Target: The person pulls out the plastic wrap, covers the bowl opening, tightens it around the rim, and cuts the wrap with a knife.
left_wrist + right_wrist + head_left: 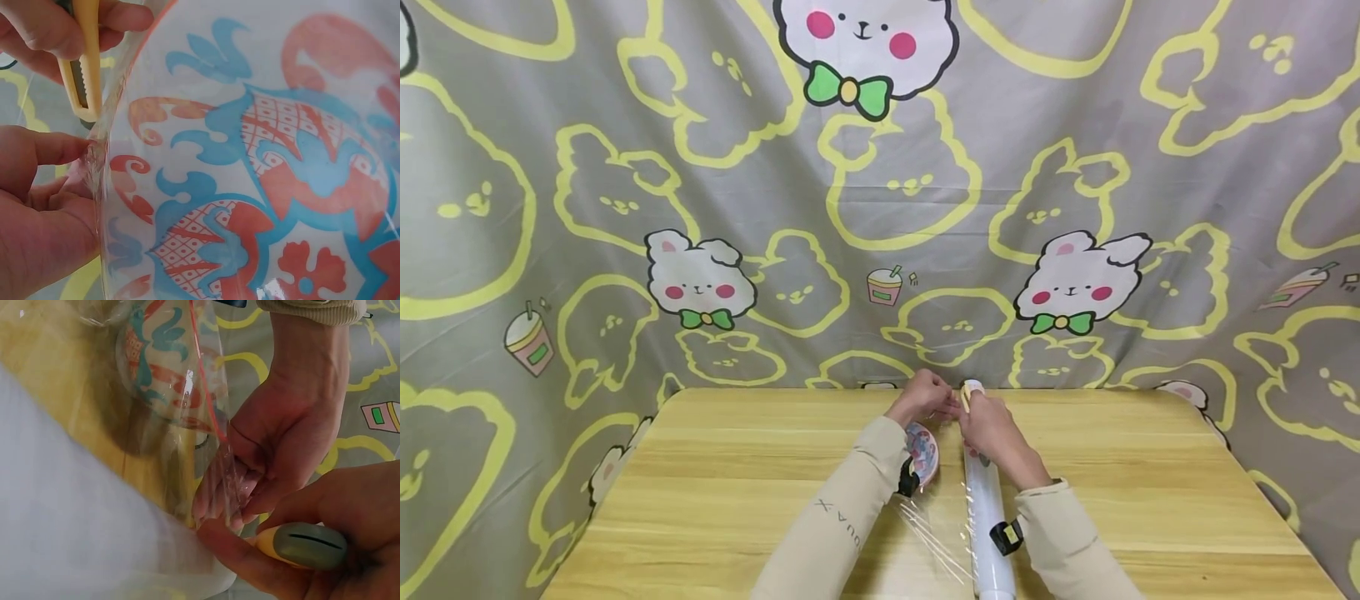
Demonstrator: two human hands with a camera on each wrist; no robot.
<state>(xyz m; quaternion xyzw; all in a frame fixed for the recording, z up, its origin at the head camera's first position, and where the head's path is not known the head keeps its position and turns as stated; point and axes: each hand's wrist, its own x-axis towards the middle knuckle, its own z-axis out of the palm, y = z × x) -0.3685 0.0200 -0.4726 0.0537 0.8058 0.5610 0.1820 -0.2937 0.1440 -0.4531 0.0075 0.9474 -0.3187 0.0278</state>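
Note:
My left hand (925, 397) pinches the gathered edge of clear plastic film (97, 175) between thumb and fingers, at the far side of the table. Close to its right, my right hand (996, 429) grips a yellow cutter knife (92, 56) with a dark grey end. In the left wrist view, the knife's tip stands just above my left thumb, right by the film. Under the stretched film is a bowl (925, 454) with a red and blue pattern, partly hidden by my left sleeve. The white film roll (988, 525) lies lengthwise below my right hand.
The wooden table (737, 483) ends at a grey curtain (910, 208) with yellow outlines and rabbit prints, right behind my hands. Creased film stretches over the tabletop between bowl and roll. Each wrist carries a small black camera (1006, 537).

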